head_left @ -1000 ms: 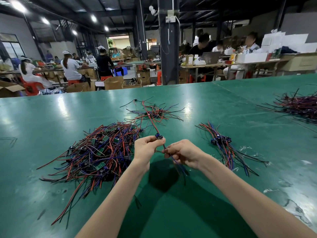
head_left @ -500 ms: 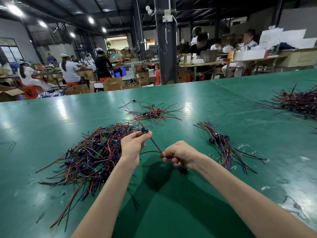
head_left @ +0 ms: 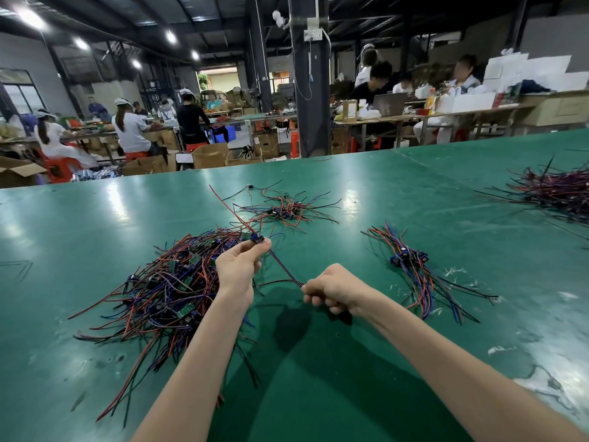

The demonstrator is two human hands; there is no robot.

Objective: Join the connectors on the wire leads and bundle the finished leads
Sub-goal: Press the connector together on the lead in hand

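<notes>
Our left hand (head_left: 237, 266) pinches the blue connector (head_left: 256, 239), our right hand (head_left: 334, 290) grips its wires (head_left: 283, 269). Few finished leads (head_left: 411, 266) lie at right; we judge the big pile (head_left: 165, 282) at left awaits us

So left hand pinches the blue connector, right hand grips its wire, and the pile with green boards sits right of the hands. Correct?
No: head view shows the pile with green boards left of the left hand and right hand. Rest holds.
</notes>
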